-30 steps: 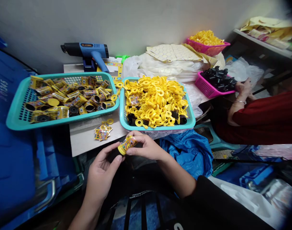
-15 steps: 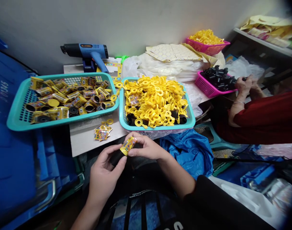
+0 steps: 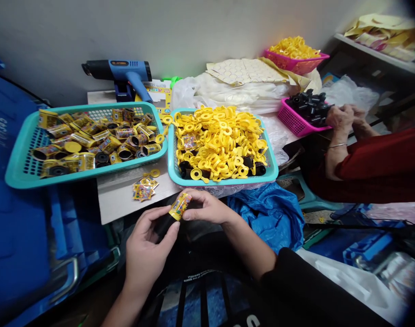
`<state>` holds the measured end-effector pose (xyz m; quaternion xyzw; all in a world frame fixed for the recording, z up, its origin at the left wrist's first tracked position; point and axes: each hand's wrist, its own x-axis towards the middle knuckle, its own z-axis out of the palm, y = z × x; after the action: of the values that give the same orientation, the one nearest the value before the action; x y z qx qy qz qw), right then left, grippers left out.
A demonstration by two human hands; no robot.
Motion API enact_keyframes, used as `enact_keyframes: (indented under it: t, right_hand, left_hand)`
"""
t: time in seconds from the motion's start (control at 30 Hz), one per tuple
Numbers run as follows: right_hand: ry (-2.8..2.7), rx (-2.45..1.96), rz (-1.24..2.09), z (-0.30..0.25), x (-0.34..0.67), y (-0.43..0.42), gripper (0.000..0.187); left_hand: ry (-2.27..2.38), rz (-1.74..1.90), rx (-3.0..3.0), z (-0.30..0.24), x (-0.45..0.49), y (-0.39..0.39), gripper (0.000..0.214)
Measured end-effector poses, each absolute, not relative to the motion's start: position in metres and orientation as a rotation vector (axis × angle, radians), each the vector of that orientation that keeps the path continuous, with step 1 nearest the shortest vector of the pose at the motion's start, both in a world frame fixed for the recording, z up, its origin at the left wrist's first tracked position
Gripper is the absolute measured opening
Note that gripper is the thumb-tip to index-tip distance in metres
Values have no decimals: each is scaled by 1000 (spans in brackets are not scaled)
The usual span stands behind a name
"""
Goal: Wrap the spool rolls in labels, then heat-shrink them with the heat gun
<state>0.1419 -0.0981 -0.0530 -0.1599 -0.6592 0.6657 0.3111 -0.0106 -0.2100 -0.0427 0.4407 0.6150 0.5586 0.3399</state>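
Head view: the left hand [image 3: 146, 247] and right hand [image 3: 207, 208] grip one labelled tube [image 3: 179, 206], yellow-capped and black-bodied, just off the desk [image 3: 115, 200] edge, fingers [image 3: 197, 213] closed around it. Beyond lie one teal basket of tubes [image 3: 85, 169], one teal basket of yellow rings [image 3: 221, 180], two pink baskets [image 3: 296, 67] and one heat gun [image 3: 125, 69]. A co-worker's two hands [image 3: 343, 117] sit beside the nearer pink basket.

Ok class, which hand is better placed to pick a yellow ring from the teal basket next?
Probably the right hand: it sits nearer the teal basket of yellow rings, just below the rim, with only its fingers on the labelled tube, while the left hand cradles the tube's black end.
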Motion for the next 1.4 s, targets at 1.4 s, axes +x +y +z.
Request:
enact_keyframes:
  t: [1.4]
  right_hand:
    - [-2160, -326, 1584, -41, 145, -86, 16]
  left_hand:
    - [1274, 1320, 433, -38, -14, -200, 37]
